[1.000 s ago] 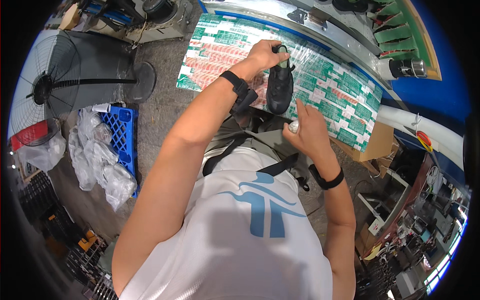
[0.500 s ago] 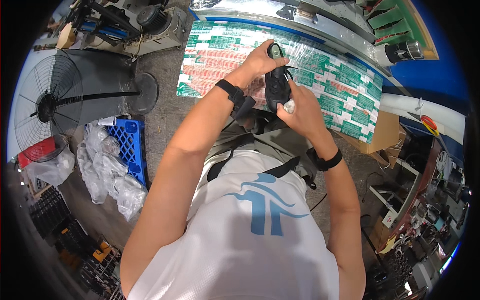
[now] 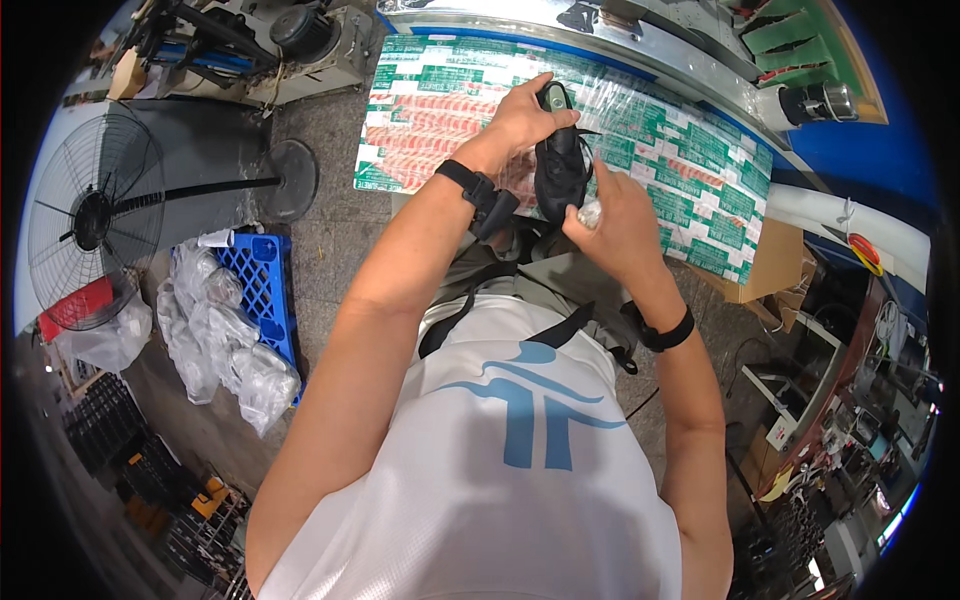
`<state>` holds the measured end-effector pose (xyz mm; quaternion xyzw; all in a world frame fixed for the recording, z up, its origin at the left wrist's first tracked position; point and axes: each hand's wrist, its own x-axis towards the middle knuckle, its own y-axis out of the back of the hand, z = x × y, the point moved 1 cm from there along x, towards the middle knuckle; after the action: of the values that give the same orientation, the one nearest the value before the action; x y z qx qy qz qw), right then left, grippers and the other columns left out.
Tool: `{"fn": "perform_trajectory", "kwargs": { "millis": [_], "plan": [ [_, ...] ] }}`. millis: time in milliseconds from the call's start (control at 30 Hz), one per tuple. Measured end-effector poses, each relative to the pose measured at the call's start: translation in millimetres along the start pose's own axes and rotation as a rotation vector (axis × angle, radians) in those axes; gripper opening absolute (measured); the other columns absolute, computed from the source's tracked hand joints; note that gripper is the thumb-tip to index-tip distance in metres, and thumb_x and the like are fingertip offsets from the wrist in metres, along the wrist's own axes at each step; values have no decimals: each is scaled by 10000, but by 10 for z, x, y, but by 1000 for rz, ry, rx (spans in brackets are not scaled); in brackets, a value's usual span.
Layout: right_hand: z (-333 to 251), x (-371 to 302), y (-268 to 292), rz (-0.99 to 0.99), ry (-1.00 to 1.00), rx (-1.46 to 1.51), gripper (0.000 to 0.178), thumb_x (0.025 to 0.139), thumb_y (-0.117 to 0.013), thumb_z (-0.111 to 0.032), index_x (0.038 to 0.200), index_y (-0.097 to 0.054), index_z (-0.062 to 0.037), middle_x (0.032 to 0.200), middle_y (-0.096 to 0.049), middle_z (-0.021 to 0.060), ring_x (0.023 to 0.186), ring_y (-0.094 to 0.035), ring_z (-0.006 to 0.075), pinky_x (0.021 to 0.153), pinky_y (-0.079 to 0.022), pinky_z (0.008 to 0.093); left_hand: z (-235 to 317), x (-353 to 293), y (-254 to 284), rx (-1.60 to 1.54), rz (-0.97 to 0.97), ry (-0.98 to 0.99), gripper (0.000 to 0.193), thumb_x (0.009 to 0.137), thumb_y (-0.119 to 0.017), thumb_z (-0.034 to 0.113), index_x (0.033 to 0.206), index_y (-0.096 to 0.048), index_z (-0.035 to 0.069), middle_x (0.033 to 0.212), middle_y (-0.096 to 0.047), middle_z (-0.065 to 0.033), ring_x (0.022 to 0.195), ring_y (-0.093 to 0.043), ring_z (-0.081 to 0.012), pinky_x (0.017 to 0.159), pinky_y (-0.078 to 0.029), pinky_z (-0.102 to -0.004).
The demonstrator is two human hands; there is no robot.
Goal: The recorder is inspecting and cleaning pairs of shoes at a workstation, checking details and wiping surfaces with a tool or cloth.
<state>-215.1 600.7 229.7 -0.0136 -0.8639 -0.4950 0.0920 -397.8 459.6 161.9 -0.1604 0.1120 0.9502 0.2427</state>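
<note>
A black lace-up shoe (image 3: 561, 178) is held over the covered worktop, its opening facing up and its toe pointing toward me. My left hand (image 3: 517, 122) grips it at the heel, fingers on the left side and thumb across the opening. A pale insole shows inside the heel. Beside the toe, on the right, my right hand (image 3: 625, 222) is closed on a small white crumpled wad (image 3: 590, 213); whether it is cloth or foam I cannot tell. The right thumb is close to the toe, and the index finger points up along the shoe's right side.
The worktop (image 3: 430, 75) is covered in green, white and red printed tape. A metal machine rail (image 3: 560, 18) runs behind it. At left stand a fan (image 3: 92, 215) and a blue plastic crate (image 3: 262, 290) with clear bags (image 3: 215, 330). A cardboard box (image 3: 765, 262) sits below the worktop's right end.
My right hand with the white wad has shifted slightly right, leaving a little more gap beside the shoe. The shoe, still in my left hand, has moved a little to the right.
</note>
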Motion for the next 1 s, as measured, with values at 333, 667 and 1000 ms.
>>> {"fn": "perform_trajectory", "kwargs": {
  "millis": [333,667,1000],
  "plan": [
    [102,-24,-89,-35,-57,50,737,789,-844,-300,1356,-623,116,982,-682,222,933,-682,416,844,-548,503,-159,75,-8,-76,-20,-4,1008,849,-945,240,1658,-409,-34,1366,-722,-214,1170,-723,-255,1000,-594,-344],
    [107,-58,55,-164,-68,-107,778,802,-835,-266,1436,-581,105,1053,-664,253,986,-655,439,885,-528,510,-38,-8,-23,-124,-18,0,957,884,-928,173,1653,-404,-51,1265,-765,-173,1056,-740,-182,902,-615,-309],
    [-195,-190,84,28,70,6,827,777,-860,-271,1449,-559,107,1009,-628,193,921,-623,391,825,-500,492,-179,110,-8,-35,-10,-47,1016,828,-954,275,1634,-436,-62,1313,-745,-195,1114,-738,-233,962,-594,-328]
  ]
}}
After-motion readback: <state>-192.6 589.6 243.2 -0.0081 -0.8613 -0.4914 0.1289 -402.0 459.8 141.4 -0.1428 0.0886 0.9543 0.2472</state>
